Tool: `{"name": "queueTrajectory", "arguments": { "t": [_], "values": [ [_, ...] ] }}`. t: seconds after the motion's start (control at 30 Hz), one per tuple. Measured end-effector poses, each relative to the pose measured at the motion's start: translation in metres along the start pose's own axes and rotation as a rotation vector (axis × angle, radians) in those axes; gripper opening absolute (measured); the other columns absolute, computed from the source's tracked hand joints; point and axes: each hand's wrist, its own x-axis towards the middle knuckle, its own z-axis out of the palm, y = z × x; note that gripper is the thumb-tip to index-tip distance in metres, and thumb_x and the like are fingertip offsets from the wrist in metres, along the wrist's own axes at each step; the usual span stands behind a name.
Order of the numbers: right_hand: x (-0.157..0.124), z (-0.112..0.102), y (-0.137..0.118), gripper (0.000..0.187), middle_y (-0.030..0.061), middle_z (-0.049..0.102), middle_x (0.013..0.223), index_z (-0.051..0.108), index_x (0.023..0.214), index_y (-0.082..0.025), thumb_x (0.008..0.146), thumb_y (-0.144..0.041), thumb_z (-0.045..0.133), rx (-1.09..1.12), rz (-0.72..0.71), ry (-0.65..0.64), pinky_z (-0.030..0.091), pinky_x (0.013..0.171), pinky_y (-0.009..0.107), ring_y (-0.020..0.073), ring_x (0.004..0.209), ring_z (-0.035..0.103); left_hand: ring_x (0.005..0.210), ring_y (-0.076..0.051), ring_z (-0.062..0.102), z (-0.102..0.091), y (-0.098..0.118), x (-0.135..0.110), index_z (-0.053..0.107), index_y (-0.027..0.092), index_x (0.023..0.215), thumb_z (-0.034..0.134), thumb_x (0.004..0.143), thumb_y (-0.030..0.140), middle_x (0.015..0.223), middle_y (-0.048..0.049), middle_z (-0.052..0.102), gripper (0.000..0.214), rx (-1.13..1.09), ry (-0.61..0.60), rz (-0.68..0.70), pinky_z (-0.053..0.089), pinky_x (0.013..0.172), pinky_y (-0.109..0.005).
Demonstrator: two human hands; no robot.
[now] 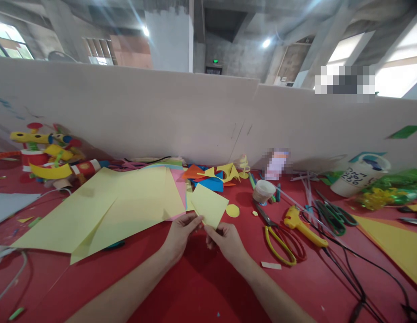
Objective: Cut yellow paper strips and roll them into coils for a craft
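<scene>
A small square of pale yellow paper [211,204] is held up between my two hands. My left hand [181,235] pinches its lower left edge between thumb and fingers. At the lower right corner my right hand [225,238] grips it too, fingers curled beneath. Just beyond the right hand lies a yellow paper circle [232,210]. Large pale yellow sheets [104,202] spread out to the left, over pink and blue paper. To the right rest scissors [279,242] with one yellow and one red handle.
A yellow glue gun [304,226] with black cords lies right, near green-handled scissors [334,217]. A tape roll [263,191], paper scraps [208,177] and a white tub [354,177] stand toward the white partition [144,107]. Paper toys [35,148] are far left on the red table [195,296].
</scene>
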Motion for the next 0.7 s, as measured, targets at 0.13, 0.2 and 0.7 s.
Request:
{"name": "queueTrajectory", "arguments": {
  "t": [0.13, 0.2, 0.7],
  "values": [
    [0.0002, -0.0002, 0.0019, 0.038, -0.0004, 0.057, 0.047, 0.054, 0.058, -0.016, 0.066, -0.053, 0.06, 0.013, -0.01, -0.001, 0.04, 0.043, 0.022, 0.0109, 0.041, 0.051, 0.047, -0.006, 0.04, -0.0008, 0.0001, 0.0014, 0.061, 0.013, 0.056, 0.07, 0.064, 0.03, 0.049, 0.0032, 0.052, 0.021, 0.014, 0.07, 0.015, 0.032, 0.047, -0.018],
    [-0.0006, 0.0, 0.0025, 0.034, -0.0006, 0.057, 0.049, 0.054, 0.062, -0.016, 0.065, -0.049, 0.063, -0.02, -0.031, 0.007, 0.041, 0.044, 0.022, 0.0119, 0.043, 0.052, 0.046, -0.006, 0.039, -0.0014, -0.0006, 0.002, 0.061, 0.013, 0.057, 0.071, 0.062, 0.03, 0.048, 0.0039, 0.051, 0.02, 0.001, 0.106, 0.009, 0.032, 0.046, -0.018],
    [-0.0023, 0.0021, 0.0017, 0.035, 0.0022, 0.06, 0.05, 0.058, 0.059, -0.016, 0.067, -0.05, 0.06, -0.011, -0.032, 0.028, 0.045, 0.044, 0.023, 0.0132, 0.043, 0.055, 0.043, -0.006, 0.036, -0.0006, -0.0036, 0.0014, 0.056, 0.014, 0.055, 0.072, 0.06, 0.035, 0.047, 0.0056, 0.047, 0.027, 0.019, 0.134, 0.024, 0.03, 0.044, -0.018]
  ]
}}
